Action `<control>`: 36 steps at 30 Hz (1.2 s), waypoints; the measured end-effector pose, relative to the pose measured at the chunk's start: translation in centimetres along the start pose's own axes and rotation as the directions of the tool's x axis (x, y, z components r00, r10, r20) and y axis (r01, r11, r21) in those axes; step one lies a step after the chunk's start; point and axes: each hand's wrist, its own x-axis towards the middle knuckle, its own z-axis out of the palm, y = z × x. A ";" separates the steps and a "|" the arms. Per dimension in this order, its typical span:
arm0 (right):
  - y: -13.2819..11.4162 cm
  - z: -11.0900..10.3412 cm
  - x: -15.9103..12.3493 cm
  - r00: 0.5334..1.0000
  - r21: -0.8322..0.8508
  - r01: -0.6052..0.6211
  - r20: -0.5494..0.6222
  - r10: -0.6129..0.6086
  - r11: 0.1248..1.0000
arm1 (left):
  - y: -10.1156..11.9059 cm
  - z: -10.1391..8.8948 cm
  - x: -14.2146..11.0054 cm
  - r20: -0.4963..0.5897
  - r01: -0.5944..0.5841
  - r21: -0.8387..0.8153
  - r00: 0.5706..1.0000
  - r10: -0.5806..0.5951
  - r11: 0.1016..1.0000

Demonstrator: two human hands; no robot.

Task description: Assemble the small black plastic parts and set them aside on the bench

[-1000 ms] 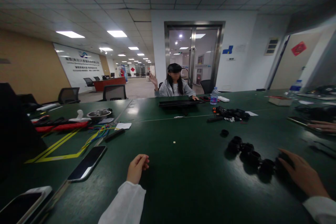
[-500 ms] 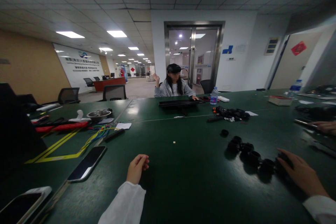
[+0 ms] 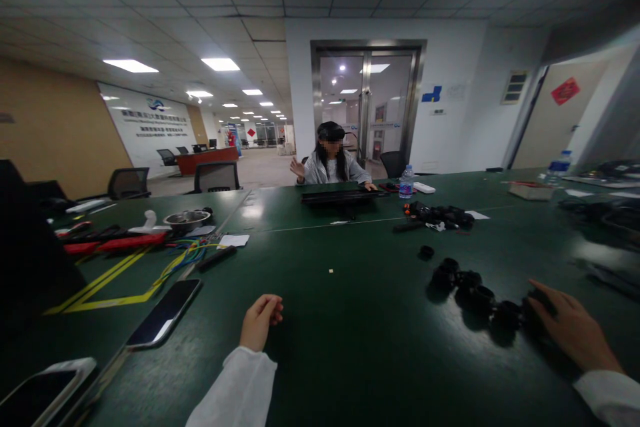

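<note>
My left hand [image 3: 261, 321] rests on the green table in front of me, its fingers curled in with the thumb against them. Nothing shows in it. On the right, my right hand [image 3: 575, 330] has its fingers around a black rounded part [image 3: 543, 303], mostly hidden by the hand. That part is at the near end of a slanting row of several short black cylindrical pieces [image 3: 483, 299], which look hollow on top. A single black piece [image 3: 426, 252] lies apart, beyond the row's far end.
Two phones [image 3: 165, 313] lie to my left, near coloured cables [image 3: 193, 257] and a metal bowl [image 3: 187, 218]. Across the table [image 3: 320, 347] a person [image 3: 333, 163] sits behind a dark flat object [image 3: 343, 197]. A bottle [image 3: 407, 182] and a black pile [image 3: 440, 215] are further right.
Another person's hand and a long dark object at the right edge have left the view. The seated person's raised hand has dropped slightly. My own hands stay nearly still.
</note>
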 end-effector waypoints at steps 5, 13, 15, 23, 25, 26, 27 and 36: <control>1.1 0.9 0.2 0.998 0.059 0.036 -0.057 -0.032 0.998 | -0.1 -0.1 0.1 0.003 0.012 0.015 1.000 -0.012 1.000; 0.7 0.5 0.1 0.999 0.014 0.010 -0.040 -0.009 1.000 | 0.0 0.0 0.0 0.013 0.010 0.016 1.000 -0.011 1.000; 0.3 0.2 0.0 1.000 -0.001 0.001 -0.003 -0.001 1.000 | 0.0 0.1 -0.1 0.008 0.011 0.005 1.000 -0.011 1.000; -1.3 -0.8 -0.4 0.998 -0.048 0.001 0.062 0.002 0.999 | 0.5 0.3 -0.4 0.000 -0.001 -0.009 1.000 0.001 1.000; -2.0 -1.2 -0.7 0.997 -0.062 -0.014 0.069 0.019 0.998 | 0.6 0.2 -0.5 0.001 0.002 0.000 1.000 -0.002 1.000; -2.3 -1.5 -0.8 0.997 -0.068 -0.027 0.077 0.032 0.997 | 0.6 0.2 -0.5 0.003 0.004 0.001 1.000 -0.004 1.000; -2.6 -1.7 -0.9 0.995 -0.072 -0.039 0.085 0.045 0.997 | 0.6 0.2 -0.5 0.000 0.002 0.000 1.000 -0.002 1.000; -4.0 -3.0 -1.3 0.992 -0.069 -0.032 -0.123 0.023 0.997 | 0.1 -0.3 0.0 -0.001 0.054 0.022 0.999 -0.054 0.998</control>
